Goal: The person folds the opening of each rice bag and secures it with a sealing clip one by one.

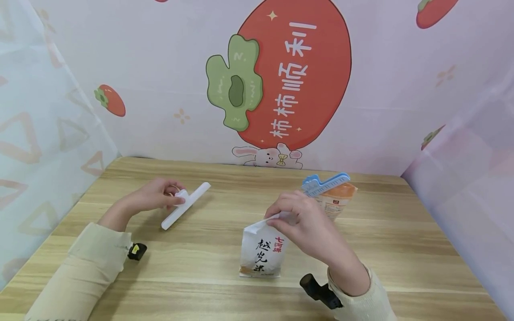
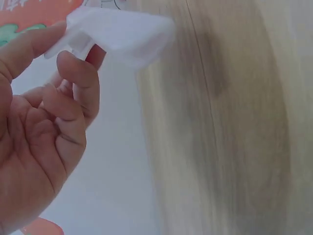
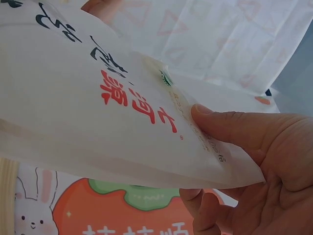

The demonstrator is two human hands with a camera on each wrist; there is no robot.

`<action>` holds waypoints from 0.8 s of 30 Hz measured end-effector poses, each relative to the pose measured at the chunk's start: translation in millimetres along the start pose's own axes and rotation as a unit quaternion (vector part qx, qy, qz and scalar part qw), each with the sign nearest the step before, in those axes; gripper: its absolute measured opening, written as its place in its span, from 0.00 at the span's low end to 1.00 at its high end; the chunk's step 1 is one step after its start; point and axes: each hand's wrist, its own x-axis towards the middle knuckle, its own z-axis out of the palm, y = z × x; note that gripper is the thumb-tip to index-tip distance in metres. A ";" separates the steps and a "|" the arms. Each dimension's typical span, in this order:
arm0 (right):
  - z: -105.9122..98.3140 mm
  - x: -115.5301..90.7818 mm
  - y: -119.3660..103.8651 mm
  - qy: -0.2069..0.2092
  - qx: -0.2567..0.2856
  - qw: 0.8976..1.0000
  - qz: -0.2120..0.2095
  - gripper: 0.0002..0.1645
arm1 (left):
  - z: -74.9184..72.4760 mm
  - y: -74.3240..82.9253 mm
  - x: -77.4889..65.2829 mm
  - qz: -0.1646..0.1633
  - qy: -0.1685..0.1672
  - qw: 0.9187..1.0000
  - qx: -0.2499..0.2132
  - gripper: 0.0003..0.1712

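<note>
Over the left part of the table, my left hand pinches a white bag clip by its handle, between thumb and fingers. The clip's long bar slants up to the right, apart from the bag; the left wrist view shows the clip blurred beyond the fingertips. A white rice bag with black and red characters stands upright near the table's middle. Its folded top is pinched by my right hand. In the right wrist view the thumb presses on the face of the bag.
Behind my right hand stands an orange and white bag with a blue clip across its top. The wooden table ends at a printed backdrop. Black wrist mounts jut out beside both sleeves.
</note>
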 end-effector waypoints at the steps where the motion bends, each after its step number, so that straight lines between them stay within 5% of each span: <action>1: -0.2 0.0 -0.1 0.000 0.000 1.000 0.000 0.09 | 1.2 1.1 -0.4 0.009 0.000 1.000 -0.003 0.21; 17: -1.2 2.0 -0.8 -0.002 -0.003 1.000 0.004 0.09 | 20.2 28.7 -19.9 0.080 0.015 0.996 -0.032 0.17; 24: -0.8 0.8 -1.6 -0.004 -0.004 1.000 0.012 0.09 | 29.5 39.2 -29.9 0.087 0.009 0.996 -0.034 0.14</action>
